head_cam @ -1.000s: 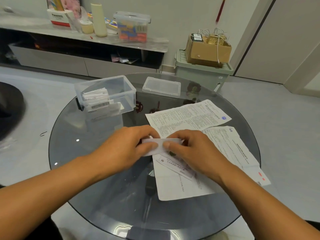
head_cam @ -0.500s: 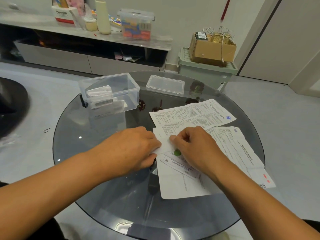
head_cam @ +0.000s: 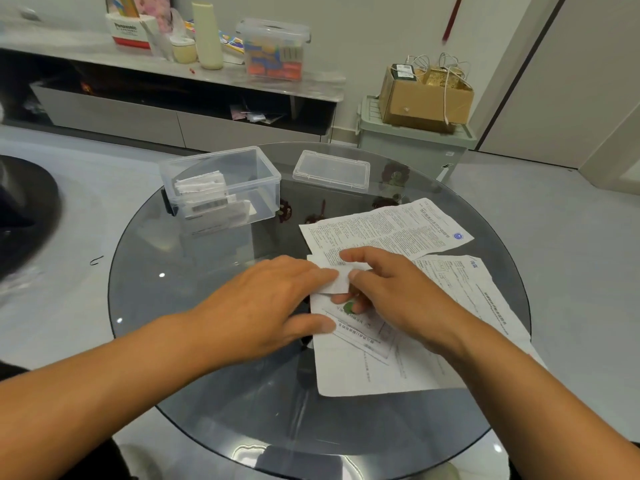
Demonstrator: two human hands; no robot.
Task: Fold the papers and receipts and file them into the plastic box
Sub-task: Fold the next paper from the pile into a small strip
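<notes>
A small folded white receipt (head_cam: 337, 282) lies between my two hands above the papers on the round glass table (head_cam: 207, 306). My left hand (head_cam: 270, 303) lies flat with straight fingers pressing the receipt's left part. My right hand (head_cam: 391, 289) pinches the receipt's right end between thumb and curled fingers. Under them lie three printed sheets: one at the back (head_cam: 388, 230), one at the right (head_cam: 478, 292) and one in front (head_cam: 367, 365). The clear plastic box (head_cam: 221, 188) stands open at the back left with several folded papers inside.
The box's clear lid (head_cam: 330, 170) lies on the table behind the sheets. Beyond the table stand a low cabinet (head_cam: 173, 98) with clutter, a green bin (head_cam: 412, 140) and a cardboard box (head_cam: 424, 95) on it.
The receipt was held as a long strip between both hands; it is now folded shorter and pressed down, with my left hand flattened over it. The view has shifted slightly.
</notes>
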